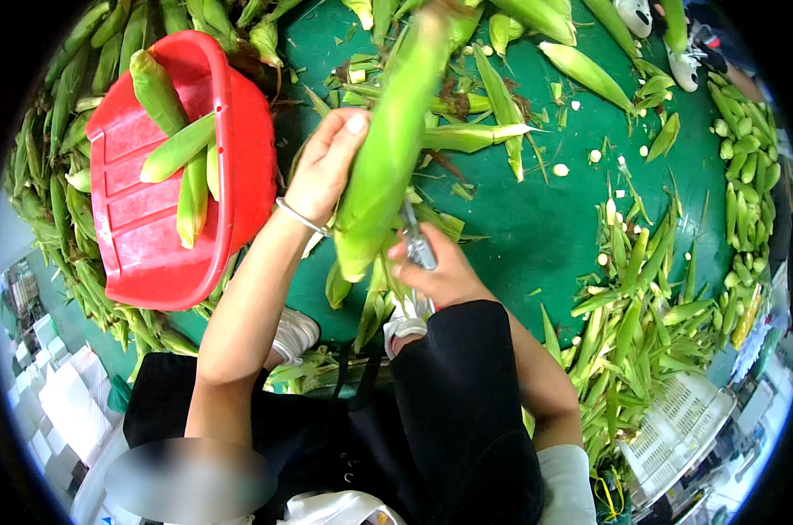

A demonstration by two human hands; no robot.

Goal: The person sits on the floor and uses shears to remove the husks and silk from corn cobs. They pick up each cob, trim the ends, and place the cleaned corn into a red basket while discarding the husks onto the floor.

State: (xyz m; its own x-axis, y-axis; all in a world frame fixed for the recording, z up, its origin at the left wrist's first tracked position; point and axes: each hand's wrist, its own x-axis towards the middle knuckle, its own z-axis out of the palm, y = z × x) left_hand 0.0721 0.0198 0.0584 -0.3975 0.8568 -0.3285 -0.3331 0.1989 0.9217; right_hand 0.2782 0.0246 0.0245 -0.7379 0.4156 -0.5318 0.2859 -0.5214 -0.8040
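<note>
A large green ear of corn in its husk [386, 153] slants up and away in front of me, its far end blurred. My left hand [328, 159] is closed on its left side, the thumb lying on the husk. On the right, close to the ear's lower end, my right hand [442, 269] is wrapped round a small knife-like grey metal tool [420, 248]. The upper part of that tool passes partly behind the corn, so its exact kind cannot be made out. A metal bangle circles my left wrist.
A red plastic basin [226, 262] holding several ears stands at left, before a big heap of corn [59, 188]. Husks [624, 324] pile at right beside a white crate [677, 433]. Trimmed ears [747, 166] lie far right. Cut pieces litter the green floor [510, 227]; another person's shoes [684, 66] show top right.
</note>
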